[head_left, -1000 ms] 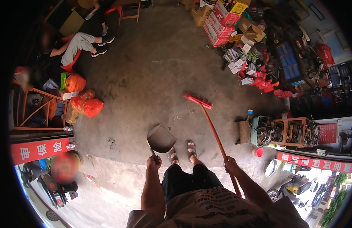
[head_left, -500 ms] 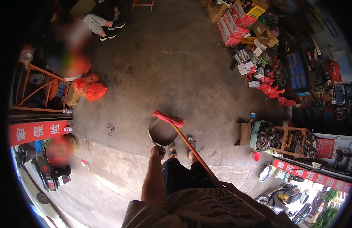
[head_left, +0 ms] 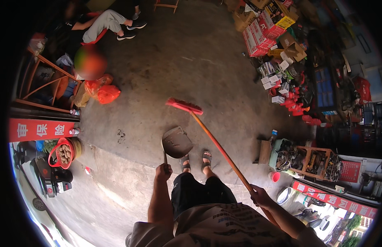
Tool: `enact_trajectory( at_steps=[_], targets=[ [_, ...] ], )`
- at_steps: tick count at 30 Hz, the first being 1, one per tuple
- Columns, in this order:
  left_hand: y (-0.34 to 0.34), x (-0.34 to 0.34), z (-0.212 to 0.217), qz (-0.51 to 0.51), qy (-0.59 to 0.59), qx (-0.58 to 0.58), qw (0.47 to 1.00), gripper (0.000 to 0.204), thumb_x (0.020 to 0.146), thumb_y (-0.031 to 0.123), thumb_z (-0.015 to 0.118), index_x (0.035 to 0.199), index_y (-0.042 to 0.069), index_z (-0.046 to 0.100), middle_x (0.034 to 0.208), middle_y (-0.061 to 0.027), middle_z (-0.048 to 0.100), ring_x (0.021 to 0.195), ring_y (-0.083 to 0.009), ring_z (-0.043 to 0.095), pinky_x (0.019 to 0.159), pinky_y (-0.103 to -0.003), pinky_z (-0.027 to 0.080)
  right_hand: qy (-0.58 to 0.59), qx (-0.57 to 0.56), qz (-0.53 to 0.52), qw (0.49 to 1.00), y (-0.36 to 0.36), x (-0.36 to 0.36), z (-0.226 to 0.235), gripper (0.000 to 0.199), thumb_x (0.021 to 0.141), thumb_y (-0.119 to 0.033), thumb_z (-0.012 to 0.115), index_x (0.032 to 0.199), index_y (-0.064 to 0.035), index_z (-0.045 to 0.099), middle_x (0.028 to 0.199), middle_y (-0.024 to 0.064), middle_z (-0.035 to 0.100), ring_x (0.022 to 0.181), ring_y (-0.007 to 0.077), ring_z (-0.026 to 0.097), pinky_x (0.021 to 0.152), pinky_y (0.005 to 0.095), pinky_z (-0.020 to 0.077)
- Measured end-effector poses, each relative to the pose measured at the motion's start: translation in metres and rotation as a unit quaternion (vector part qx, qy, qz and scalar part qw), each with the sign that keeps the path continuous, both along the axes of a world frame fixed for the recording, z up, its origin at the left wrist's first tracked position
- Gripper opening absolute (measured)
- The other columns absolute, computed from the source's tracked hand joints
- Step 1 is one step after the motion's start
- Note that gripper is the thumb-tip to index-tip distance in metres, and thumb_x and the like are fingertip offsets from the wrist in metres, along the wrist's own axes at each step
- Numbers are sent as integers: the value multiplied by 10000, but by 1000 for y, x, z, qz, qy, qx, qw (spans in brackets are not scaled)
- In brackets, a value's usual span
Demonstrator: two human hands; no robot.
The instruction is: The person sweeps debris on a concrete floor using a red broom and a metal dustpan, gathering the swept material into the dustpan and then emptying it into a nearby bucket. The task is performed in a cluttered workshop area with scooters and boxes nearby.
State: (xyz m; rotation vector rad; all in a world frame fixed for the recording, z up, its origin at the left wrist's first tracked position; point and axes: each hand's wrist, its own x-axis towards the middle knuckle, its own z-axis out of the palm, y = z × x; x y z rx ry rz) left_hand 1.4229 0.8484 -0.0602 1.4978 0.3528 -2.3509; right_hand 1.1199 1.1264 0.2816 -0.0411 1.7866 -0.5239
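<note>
My left hand [head_left: 163, 171] is closed round the handle of a dark dustpan [head_left: 177, 142], whose wide pan is just beyond my sandalled feet. Some small dark bits show inside the pan. At the right, my right hand [head_left: 261, 196] grips the orange stick of a broom [head_left: 222, 151]. The stick slants forward and left to a pinkish-red broom head [head_left: 184, 106], which lies beyond the dustpan with a gap of floor between them.
Boxes [head_left: 259, 39] and red bottles are piled at the far right. An old machine [head_left: 281, 154] and a pink bucket [head_left: 274, 176] stand right. Left are orange bags [head_left: 106, 94], a rack [head_left: 46, 82] and a red basket [head_left: 64, 155]. A seated person's legs [head_left: 106, 24] show far left.
The broom head has moved forward, away from the dustpan's far rim. My right hand has come into view on the stick. More of the dustpan's handle shows, and its pan is turned a little.
</note>
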Motion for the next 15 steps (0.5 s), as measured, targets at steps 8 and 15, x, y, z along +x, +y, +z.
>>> enact_trajectory(
  at_steps=[8, 15],
  targets=[
    [6, 15, 4, 12, -1, 6, 1000, 181, 827, 149, 421, 669, 60, 429, 583, -58, 446, 491, -166, 404, 444, -268, 339, 41, -15, -51, 998, -33, 1, -115, 128, 899, -174, 416, 993, -108, 471, 505, -18, 356, 355, 91, 340, 316, 257, 307],
    [6, 3, 2, 37, -16, -40, 998, 150, 786, 94, 419, 638, 71, 409, 547, -75, 424, 479, -185, 400, 434, -270, 334, 89, -82, 206, 971, 85, 48, -140, 389, 841, -284, 552, 1171, -78, 528, 940, 129, 633, 884, 176, 602, 791, 307, 466]
  ],
)
